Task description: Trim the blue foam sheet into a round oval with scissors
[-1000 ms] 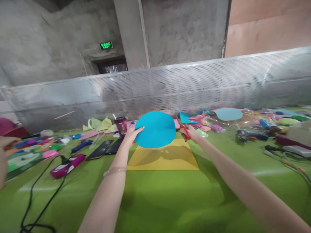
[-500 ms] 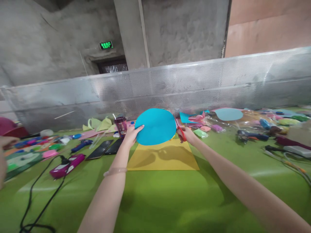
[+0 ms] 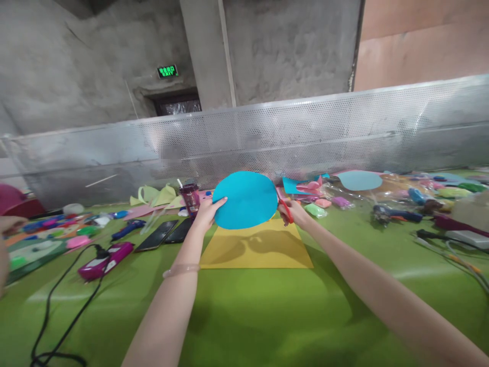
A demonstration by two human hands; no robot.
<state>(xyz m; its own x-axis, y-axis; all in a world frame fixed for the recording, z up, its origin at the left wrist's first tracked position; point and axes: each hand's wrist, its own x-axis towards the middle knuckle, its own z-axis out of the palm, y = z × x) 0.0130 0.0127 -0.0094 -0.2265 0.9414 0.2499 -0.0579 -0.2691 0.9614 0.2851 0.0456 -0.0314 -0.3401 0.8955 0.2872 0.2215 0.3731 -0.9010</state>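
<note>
One blue sheet [image 3: 245, 200] pinched by left hand [image 3: 206, 212], one pair of scissors [image 3: 287, 211] held by right hand [image 3: 298, 213]; two phones [image 3: 157, 236] seen centre-left.

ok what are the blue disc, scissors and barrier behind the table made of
Blue disc: matte card or thin foam, perhaps; held flat, without glare.
Scissors: red handles, likely plastic by their bright colour; finish unclear.
Barrier: probably metal; dull grey sheen, punched with small holes.

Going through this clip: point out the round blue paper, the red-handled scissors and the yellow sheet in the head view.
Round blue paper [image 3: 245, 200]: head view, middle of its face.
Red-handled scissors [image 3: 290, 213]: head view, on the red handle.
Yellow sheet [image 3: 256, 247]: head view, middle of its visible surface.
</note>
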